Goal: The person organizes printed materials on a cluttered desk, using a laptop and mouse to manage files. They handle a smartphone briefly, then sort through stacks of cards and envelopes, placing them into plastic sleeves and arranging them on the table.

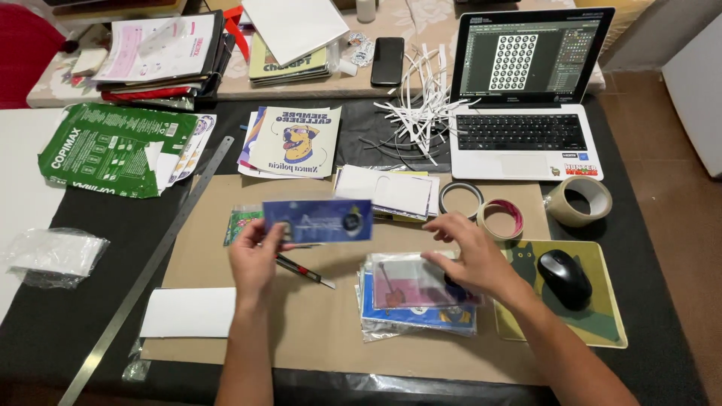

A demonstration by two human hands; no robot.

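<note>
Above the brown cardboard mat (316, 331), left hand (254, 259) pinches one long blue printed strip (319, 220) at its left end, right hand (472, 259) spread, grasping nothing, over the bagged print stack (417, 297) below-right; most apparently unhandled.

Paper, plastic film, metal and card on a dark work surface

The left hand (254, 263) holds a glossy blue printed strip (318, 221) with a slick sheen; the right hand (472, 259) rests on a stack of prints in clear, shiny plastic sleeves (410, 301). Under them lies a matt brown cardboard sheet (331, 331), dull and slightly fibrous, on the black surface (98, 301) with a faint satin look. The long ruler (150, 271) is brushed grey metal. A matt white paper sheet (188, 313) lies nearby, and a crinkled clear plastic bag (54, 256). The tape roll (577, 201) is smooth, tan and glossy. The laptop (523, 135) has a white plastic body, the mouse (564, 277) a dark semi-gloss shell.
</note>
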